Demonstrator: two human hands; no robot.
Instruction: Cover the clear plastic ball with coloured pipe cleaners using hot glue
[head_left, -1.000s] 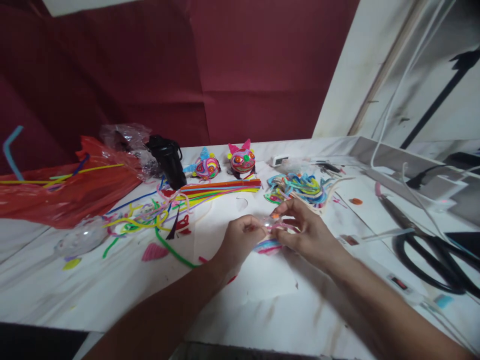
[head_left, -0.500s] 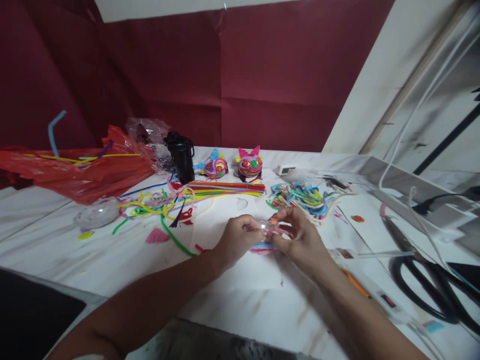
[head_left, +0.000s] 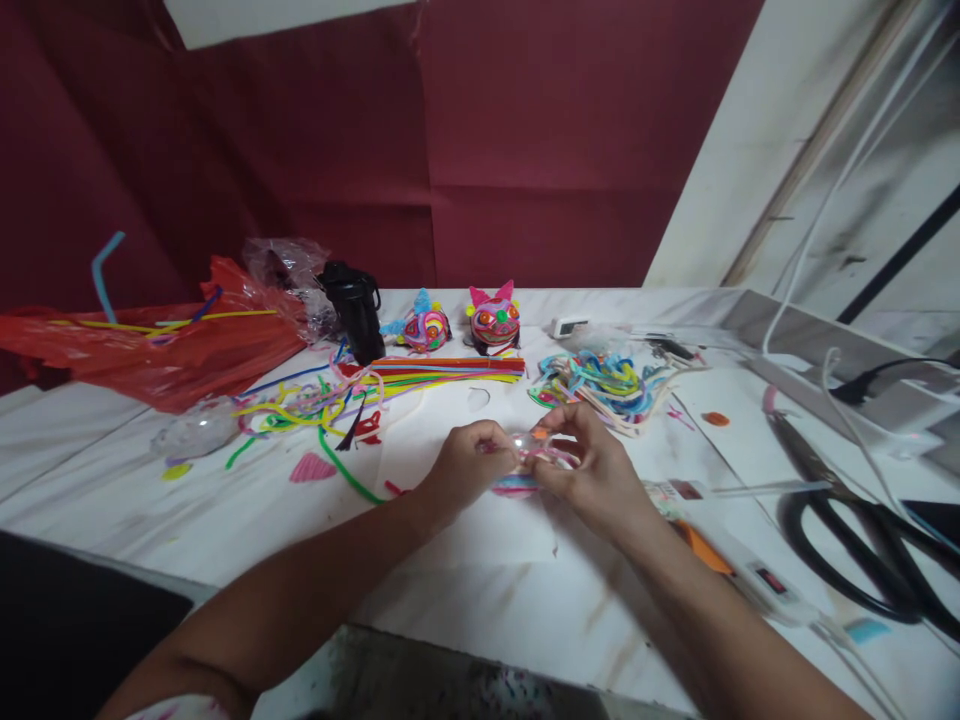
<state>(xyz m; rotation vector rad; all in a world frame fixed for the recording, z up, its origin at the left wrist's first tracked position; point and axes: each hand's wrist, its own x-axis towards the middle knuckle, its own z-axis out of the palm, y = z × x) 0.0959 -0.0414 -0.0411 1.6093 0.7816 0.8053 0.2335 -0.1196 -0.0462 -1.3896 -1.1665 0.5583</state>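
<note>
Pinching a clear, colour-banded craft piece from either side, left hand and right hand share it — likely light, slick, easily dented, best held by its edges.

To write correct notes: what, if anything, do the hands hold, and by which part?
The left hand and right hand pinch a partly clear, colourful craft piece at opposite sides; the exact contact is hidden.

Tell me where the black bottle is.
In the head view, the black bottle stands at back, left of centre, between crumpled clear plastic and the smaller colourful figure.
</note>
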